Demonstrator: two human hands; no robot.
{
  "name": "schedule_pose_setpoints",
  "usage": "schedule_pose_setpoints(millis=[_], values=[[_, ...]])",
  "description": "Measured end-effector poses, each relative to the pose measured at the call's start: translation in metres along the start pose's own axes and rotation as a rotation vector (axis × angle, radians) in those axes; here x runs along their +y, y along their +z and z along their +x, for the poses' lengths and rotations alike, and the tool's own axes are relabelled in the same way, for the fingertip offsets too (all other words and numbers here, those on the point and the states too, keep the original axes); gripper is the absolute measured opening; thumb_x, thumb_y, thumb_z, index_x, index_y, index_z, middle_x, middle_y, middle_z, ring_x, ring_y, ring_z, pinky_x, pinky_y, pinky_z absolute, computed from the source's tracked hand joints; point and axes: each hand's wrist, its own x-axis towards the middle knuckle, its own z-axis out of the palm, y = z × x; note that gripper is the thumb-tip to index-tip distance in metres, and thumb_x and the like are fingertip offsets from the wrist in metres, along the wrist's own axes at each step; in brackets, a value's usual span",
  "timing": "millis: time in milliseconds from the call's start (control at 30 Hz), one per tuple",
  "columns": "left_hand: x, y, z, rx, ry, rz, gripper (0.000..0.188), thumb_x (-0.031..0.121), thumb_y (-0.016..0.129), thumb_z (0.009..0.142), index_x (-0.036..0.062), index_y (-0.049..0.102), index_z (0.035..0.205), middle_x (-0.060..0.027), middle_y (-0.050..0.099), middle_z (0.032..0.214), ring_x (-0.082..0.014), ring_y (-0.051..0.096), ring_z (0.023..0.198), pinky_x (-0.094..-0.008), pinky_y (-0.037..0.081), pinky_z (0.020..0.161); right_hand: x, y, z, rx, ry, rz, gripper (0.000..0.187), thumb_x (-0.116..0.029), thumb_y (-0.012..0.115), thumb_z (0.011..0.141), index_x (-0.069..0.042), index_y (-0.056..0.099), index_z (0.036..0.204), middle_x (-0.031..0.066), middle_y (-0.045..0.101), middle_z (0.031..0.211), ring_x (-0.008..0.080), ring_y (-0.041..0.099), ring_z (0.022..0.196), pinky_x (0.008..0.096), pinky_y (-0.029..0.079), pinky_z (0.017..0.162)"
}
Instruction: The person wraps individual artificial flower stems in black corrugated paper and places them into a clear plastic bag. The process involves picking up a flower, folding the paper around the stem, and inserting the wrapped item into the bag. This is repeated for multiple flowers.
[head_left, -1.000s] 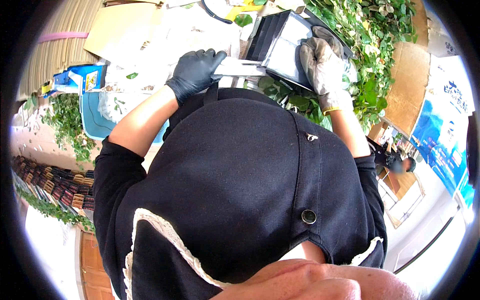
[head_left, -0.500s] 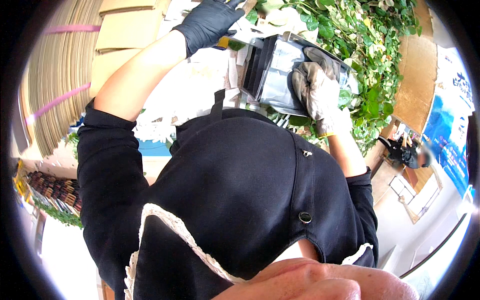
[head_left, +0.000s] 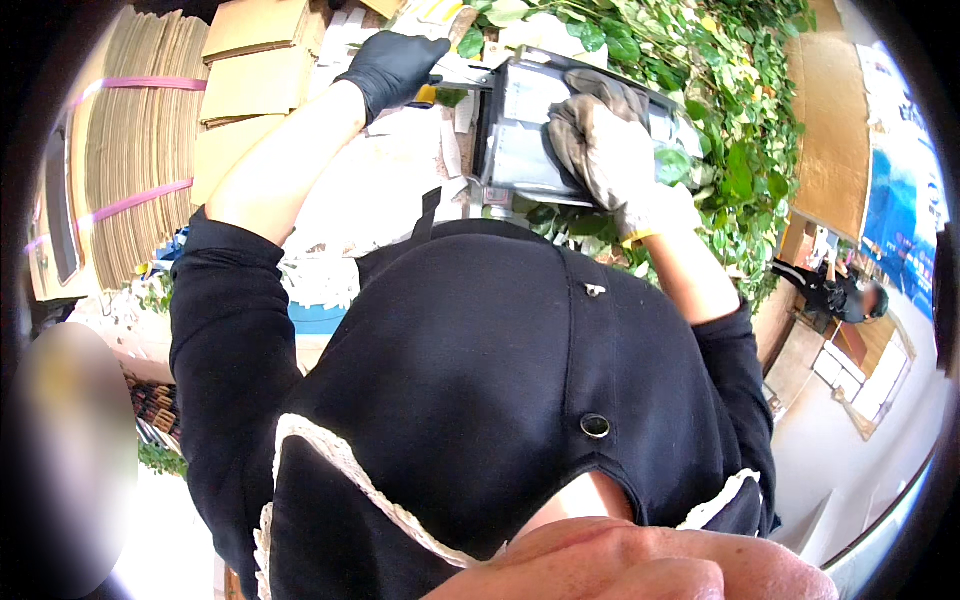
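Observation:
My left hand (head_left: pixel 392 72), in a black glove, is closed at the left end of a black-framed tray (head_left: pixel 490 165). A short metal bar (head_left: pixel 466 70) runs from its fingers to the tray's corner. My right hand (head_left: pixel 605 140), in a soiled whitish-grey glove, rests on the tray's pale, shiny panel (head_left: pixel 522 110), fingers laid across it; their tips are partly hidden. A small yellow piece (head_left: pixel 426 95) shows just below my left hand. Leafy green cuttings (head_left: pixel 735 110) crowd the tray's right side and far edge.
Stacked flat cardboard (head_left: pixel 145 150), bound with pink straps, stands at the left. Beside it are folded cardboard boxes (head_left: pixel 255 75). White paper scraps (head_left: pixel 410 150) lie in front of me. At the far right, another person (head_left: pixel 840 295) is in the background near a blue poster (head_left: pixel 895 210).
The tray has shifted a little left and turned more level. My right hand has moved left and up with it. My left hand has come slightly down and left, its fingers now more curled.

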Motion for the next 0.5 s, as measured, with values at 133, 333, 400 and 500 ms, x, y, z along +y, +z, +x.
schedule_pose_setpoints(millis=[133,333,400,500], values=[[-0.023,0.014,-0.023,0.500,0.081,-0.042,0.045,0.018,0.068,0.086,0.0108,0.055,0.128,-0.0186,0.066,0.112,-0.0299,0.066,0.098,-0.0451,0.048,0.091,-0.007,-0.010,0.005,-0.033,0.006,0.118,0.027,-0.031,0.058,0.090,-0.007,0.066,0.102,0.0180,0.065,0.113,0.0369,0.061,0.104,0.0462,0.043,0.098],[0.073,-0.058,-0.073,0.199,-0.175,-1.542,0.040,0.016,0.071,0.085,-0.0011,0.059,0.119,-0.0116,0.068,0.103,-0.0218,0.065,0.096,-0.0339,0.050,0.085,0.018,-0.007,-0.008,0.024,-0.059,0.215,0.030,-0.033,0.058,0.090,-0.005,0.065,0.097,0.0207,0.067,0.098,0.0389,0.066,0.088,0.0433,0.049,0.091],[0.120,-0.043,-0.043,-0.050,-0.039,-2.120,0.022,0.011,0.069,0.085,0.0027,0.065,0.105,-0.0059,0.067,0.091,-0.0143,0.065,0.078,-0.0271,0.052,0.066,0.040,-0.010,-0.018,0.068,-0.249,0.272,0.037,-0.037,0.061,0.087,-0.004,0.065,0.103,0.0193,0.067,0.107,0.0364,0.066,0.097,0.0435,0.049,0.093],[0.144,0.008,0.024,-0.019,0.090,-1.741,0.026,0.008,0.056,0.091,0.0066,0.066,0.115,-0.0032,0.063,0.069,-0.0116,0.059,0.055,-0.0249,0.043,0.047,0.092,-0.046,-0.056,-0.128,-0.300,-0.039,0.044,-0.034,0.065,0.086,-0.003,0.063,0.118,0.0151,0.051,0.140,0.0314,0.051,0.127,0.0407,0.042,0.107]])
